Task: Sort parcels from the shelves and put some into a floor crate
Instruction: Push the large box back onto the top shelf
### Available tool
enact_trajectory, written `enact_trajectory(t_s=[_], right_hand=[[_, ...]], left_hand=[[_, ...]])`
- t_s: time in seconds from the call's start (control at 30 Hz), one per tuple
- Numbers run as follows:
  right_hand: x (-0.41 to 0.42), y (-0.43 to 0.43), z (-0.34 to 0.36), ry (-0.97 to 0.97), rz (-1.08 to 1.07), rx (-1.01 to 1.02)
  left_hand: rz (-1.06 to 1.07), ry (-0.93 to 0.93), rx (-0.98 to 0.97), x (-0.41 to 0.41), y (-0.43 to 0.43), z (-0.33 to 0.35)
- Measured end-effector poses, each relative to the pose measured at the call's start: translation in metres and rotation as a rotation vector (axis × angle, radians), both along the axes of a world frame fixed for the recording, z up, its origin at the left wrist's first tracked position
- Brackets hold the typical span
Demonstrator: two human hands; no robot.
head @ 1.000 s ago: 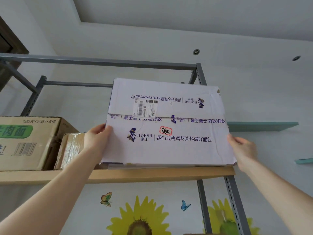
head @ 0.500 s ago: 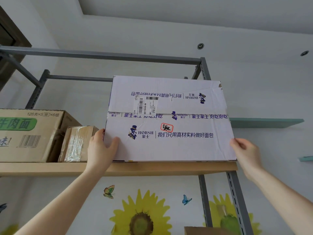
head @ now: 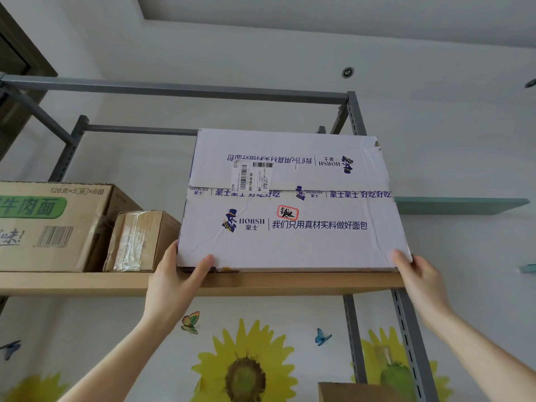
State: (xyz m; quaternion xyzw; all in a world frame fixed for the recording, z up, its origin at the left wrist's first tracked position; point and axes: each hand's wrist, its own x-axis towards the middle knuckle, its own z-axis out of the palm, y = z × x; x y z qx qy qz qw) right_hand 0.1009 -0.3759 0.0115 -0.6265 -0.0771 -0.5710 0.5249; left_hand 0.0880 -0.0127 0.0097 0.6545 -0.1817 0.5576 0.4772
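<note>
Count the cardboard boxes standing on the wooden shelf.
3: a white box held at the right by both hands, a small taped box beside it, a large brown box far left. Others may be hidden behind.

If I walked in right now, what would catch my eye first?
A big white box with purple printing stands on the high wooden shelf, gripped at its lower corners by the left hand and the right hand. To its left sit a small taped parcel and a brown carton. Below, bright sunflower stickers cover the wall.
</note>
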Motion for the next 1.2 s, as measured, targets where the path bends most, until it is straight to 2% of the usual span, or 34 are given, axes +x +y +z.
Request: enact_trajectory(t_s=[0.3,0.47,0.57,0.7,0.9,1.07,1.2], right_hand=[[-0.003,0.002,-0.007,-0.047,0.095,-0.072],[-0.006,0.000,-0.014,0.008,0.194,-0.178],[-0.013,0.002,-0.006,-0.051,0.189,-0.174],[-0.022,0.004,0.015,-0.248,0.242,-0.028],[-0.021,0.011,0.036,-0.383,0.291,0.088],[-0.009,-0.001,0.038,-0.330,0.184,0.105],[-0.001,-0.002,0.037,-0.258,0.135,0.081]], left_hand=[[0.151,0.073,0.089,0.007,0.015,0.001],[0.298,0.045,0.017,0.014,0.016,0.004],[0.212,-0.046,-0.088,0.011,0.009,0.007],[-0.047,-0.203,-0.168,-0.003,-0.005,0.018],[-0.297,-0.135,-0.296,-0.013,-0.012,0.038],[-0.172,-0.053,-0.147,-0.005,-0.007,0.042],[-0.130,-0.002,-0.119,0.001,-0.006,0.040]])
